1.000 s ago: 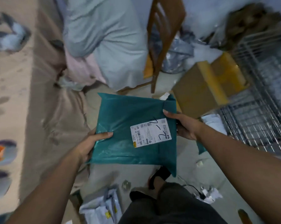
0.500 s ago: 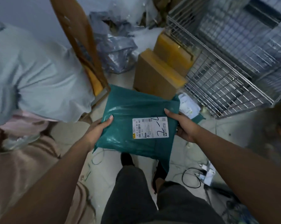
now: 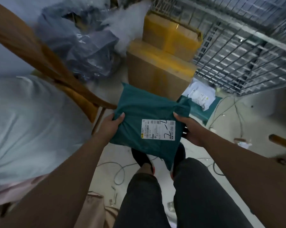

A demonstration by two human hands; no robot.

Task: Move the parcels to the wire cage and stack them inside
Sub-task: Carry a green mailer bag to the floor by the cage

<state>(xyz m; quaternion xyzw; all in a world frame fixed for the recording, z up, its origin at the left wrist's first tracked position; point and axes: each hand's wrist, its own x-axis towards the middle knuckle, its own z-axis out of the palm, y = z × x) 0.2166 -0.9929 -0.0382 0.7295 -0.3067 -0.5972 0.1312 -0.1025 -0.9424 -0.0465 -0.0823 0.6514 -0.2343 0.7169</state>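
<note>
A teal plastic mailer parcel [image 3: 144, 112] with a white shipping label sits flat between both hands, above my feet. My left hand [image 3: 111, 125] grips its left edge, thumb on top. My right hand [image 3: 189, 127] grips its right edge. The wire cage [image 3: 247, 51] stands at the upper right, its grid wall and floor visible. Two cardboard boxes with yellow tape, a near one [image 3: 157, 73] and a far one [image 3: 170, 37], stand just left of the cage. Beyond the held parcel, a white mailer [image 3: 200, 94] lies on another teal mailer [image 3: 203, 111] on the floor.
A wooden chair [image 3: 45, 61] leans in from the left, with grey plastic bags [image 3: 83, 46] behind it. A large pale bundle [image 3: 32, 122] fills the left side. Loose cables [image 3: 122, 170] trail over the floor around my feet. A wooden piece [image 3: 280, 142] juts in at the right edge.
My view has swung to the right and forward; the cage and boxes are now closer and more central. Both hands keep the same hold on the teal parcel.
</note>
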